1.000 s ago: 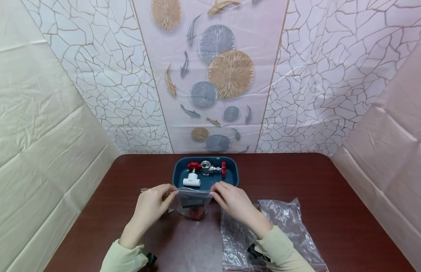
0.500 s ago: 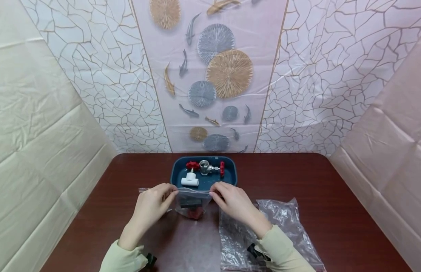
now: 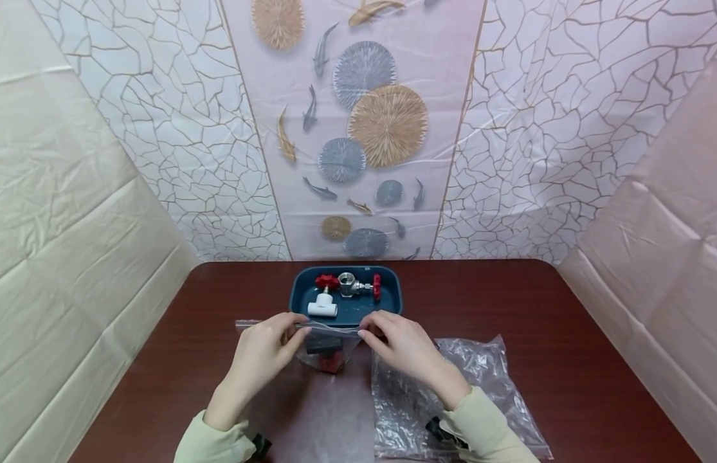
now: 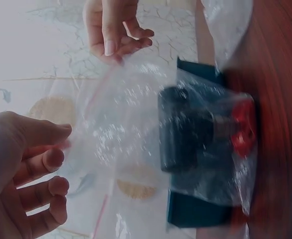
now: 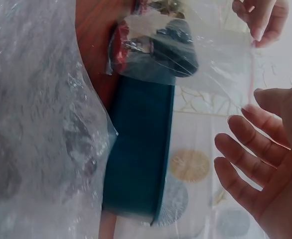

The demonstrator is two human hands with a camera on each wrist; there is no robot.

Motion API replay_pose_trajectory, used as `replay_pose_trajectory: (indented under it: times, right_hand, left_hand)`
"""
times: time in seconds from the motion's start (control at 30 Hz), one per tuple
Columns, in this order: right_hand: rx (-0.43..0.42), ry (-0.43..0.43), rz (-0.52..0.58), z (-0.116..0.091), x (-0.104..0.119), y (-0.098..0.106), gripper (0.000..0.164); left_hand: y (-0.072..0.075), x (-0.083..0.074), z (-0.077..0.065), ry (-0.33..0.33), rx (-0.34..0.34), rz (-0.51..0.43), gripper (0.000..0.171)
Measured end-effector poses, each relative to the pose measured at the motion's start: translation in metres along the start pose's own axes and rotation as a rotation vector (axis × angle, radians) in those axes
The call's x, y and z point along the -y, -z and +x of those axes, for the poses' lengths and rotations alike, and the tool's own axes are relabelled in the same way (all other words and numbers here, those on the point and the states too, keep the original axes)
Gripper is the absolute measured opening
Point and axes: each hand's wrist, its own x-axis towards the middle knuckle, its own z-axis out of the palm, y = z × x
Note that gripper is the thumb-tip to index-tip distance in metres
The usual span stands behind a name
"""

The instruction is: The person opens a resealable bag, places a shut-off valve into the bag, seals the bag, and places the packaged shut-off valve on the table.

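Observation:
A clear zip bag (image 4: 131, 114) with a pink seal line stands upright at the front of the blue tray (image 3: 364, 317). Inside it is a dark tee-shaped valve (image 4: 173, 129) with a red handwheel (image 4: 244, 128), handwheel down. My left hand (image 3: 264, 350) pinches the bag's top edge on the left between thumb and forefinger. At the right end of that edge, my right hand (image 3: 406, 347) pinches it too, its other fingers loosely spread in the right wrist view. The tray holds a white tee valve (image 3: 322, 306) with a red wheel and a metal valve (image 3: 348, 285).
A large crumpled clear plastic bag (image 3: 485, 373) lies under and beside the right forearm. Left of the left hand, the strip of another clear bag (image 3: 245, 323) shows. A translucent sheet (image 3: 323, 418) covers the table's front middle. The patterned backdrop (image 3: 364, 161) rises behind the table.
My left thumb and fingertips have slid a little to the right along the bag's top edge. My right hand has stayed nearly in place; the head view has shifted slightly.

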Motion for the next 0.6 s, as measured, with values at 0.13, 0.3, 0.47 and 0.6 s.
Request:
replay_pose_trajectory:
  times: [0.13,0.3,0.47,0.6]
  right_hand:
    - [-0.032,-0.02,0.023,-0.01,-0.007,0.01,0.012]
    - [-0.065,-0.068,0.003,-0.026,-0.02,0.021,0.009]
    - [-0.014,-0.102,0.004,-0.043,-0.029,0.024,0.006]
    - [0.021,-0.077,-0.048,-0.058,-0.032,0.023,0.005]
  left_hand:
    - [-0.002,-0.012,0.001,-0.044,-0.011,-0.05,0.021]
    - [-0.015,-0.031,0.001,-0.149,0.005,-0.106,0.024]
    - [-0.039,-0.049,-0.006,-0.264,0.073,-0.144,0.024]
    - [-0.057,-0.062,-0.013,-0.34,0.169,-0.141,0.019]
